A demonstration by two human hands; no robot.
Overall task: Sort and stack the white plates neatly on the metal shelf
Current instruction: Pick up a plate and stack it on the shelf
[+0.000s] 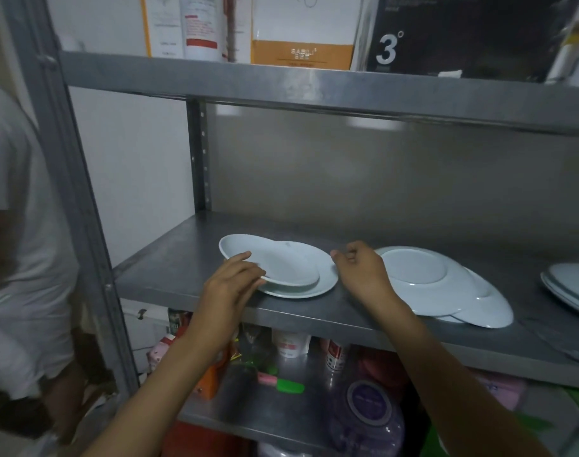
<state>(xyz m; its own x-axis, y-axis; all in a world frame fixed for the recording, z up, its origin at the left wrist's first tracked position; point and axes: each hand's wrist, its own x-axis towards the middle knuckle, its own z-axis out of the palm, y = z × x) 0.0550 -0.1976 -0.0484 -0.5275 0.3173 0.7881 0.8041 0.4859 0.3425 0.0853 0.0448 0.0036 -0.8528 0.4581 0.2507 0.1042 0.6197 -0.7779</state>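
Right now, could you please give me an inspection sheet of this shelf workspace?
Surface: grey metal shelf, middle level.
Job's things: oval dish tilted on round plate; upturned plates overlapping; more plates at right edge.
Clutter: bottles and packets on lower shelf; boxes above.
Grippers: left hand grips the oval dish's rim; right hand loosely curled beside the round plate.
Cables: nothing seen.
Surroundings: another person at left.
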